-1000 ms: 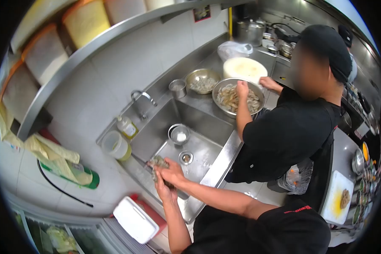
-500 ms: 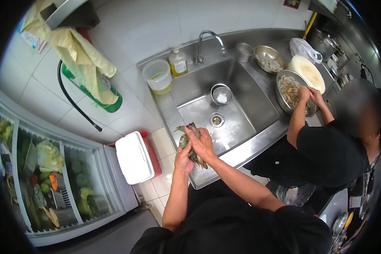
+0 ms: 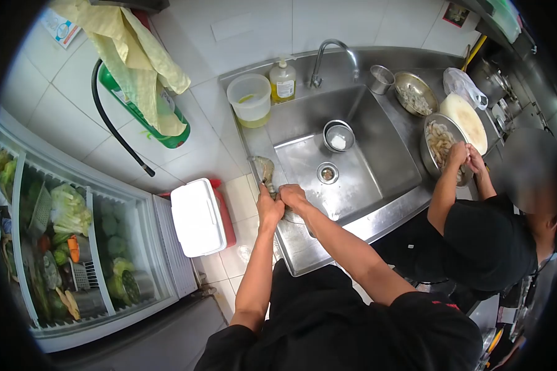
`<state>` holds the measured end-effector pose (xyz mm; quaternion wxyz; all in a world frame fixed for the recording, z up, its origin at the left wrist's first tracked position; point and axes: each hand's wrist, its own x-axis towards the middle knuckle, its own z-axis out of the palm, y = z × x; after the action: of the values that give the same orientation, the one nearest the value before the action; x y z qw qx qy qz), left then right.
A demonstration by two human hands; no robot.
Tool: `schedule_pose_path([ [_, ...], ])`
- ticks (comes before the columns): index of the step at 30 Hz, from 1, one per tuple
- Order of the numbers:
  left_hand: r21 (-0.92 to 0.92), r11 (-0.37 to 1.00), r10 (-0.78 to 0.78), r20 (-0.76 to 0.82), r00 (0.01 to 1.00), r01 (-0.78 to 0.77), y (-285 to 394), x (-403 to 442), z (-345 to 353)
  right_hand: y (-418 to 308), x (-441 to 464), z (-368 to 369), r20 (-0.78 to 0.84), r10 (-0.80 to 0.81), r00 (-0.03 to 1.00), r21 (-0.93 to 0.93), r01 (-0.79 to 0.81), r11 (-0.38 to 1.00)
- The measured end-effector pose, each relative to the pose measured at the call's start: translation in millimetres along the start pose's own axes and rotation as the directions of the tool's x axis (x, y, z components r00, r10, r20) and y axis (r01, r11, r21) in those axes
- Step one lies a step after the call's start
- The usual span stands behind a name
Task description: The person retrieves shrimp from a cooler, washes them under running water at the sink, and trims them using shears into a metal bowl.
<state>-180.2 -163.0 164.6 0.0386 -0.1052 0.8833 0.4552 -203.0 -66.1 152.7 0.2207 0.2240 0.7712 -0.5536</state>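
Note:
A grey-brown raw shrimp (image 3: 264, 167) rises above my hands at the left rim of the sink, its curved body pointing away from me. My left hand (image 3: 270, 209) is closed around its lower end. Right beside it, my right hand (image 3: 294, 196) is closed too, its fingertips meeting the left hand at the shrimp. Thin feelers and a greyish part show below my right hand, mostly hidden by it. Beneath both hands runs the steel ledge of the sink (image 3: 377, 185).
In the sink stands a small metal bowl (image 3: 338, 136) near the drain (image 3: 327, 173). A plastic tub (image 3: 249, 93) and soap bottle (image 3: 283, 81) stand behind. At right, a co-worker's hands (image 3: 465, 157) work over a bowl of shrimp (image 3: 439, 142). A white-lidded cooler (image 3: 195, 217) stands left.
Several shrimp were bunched between my hands; now one shrimp sticks up from them. My hands have turned and drawn closer, knuckles up. The view has shifted slightly.

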Motion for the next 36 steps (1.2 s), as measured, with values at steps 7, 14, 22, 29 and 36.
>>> schedule_pose_path([
  [7,0.093,0.984,0.154,0.021,0.988,-0.155,6,-19,-14,21,-27,0,-0.295,-0.183,0.938,-0.169,0.137,0.976],
  [14,0.275,0.951,0.119,0.111,0.987,-0.145,14,-38,-20,32,-63,-9,-0.170,-0.196,0.966,-0.412,0.111,0.904],
  [22,0.418,0.907,0.034,0.048,0.998,-0.051,47,-45,-39,28,-46,-74,-0.204,-0.313,0.928,-0.500,0.176,0.848],
  [29,0.169,0.957,0.248,-0.042,0.968,-0.238,84,-11,-19,104,148,-182,-0.342,-0.343,0.875,-0.659,0.036,0.751],
  [36,0.026,0.932,0.355,0.131,0.926,-0.361,150,123,86,161,298,-212,-0.242,-0.316,0.917,-0.842,-0.037,0.538],
])
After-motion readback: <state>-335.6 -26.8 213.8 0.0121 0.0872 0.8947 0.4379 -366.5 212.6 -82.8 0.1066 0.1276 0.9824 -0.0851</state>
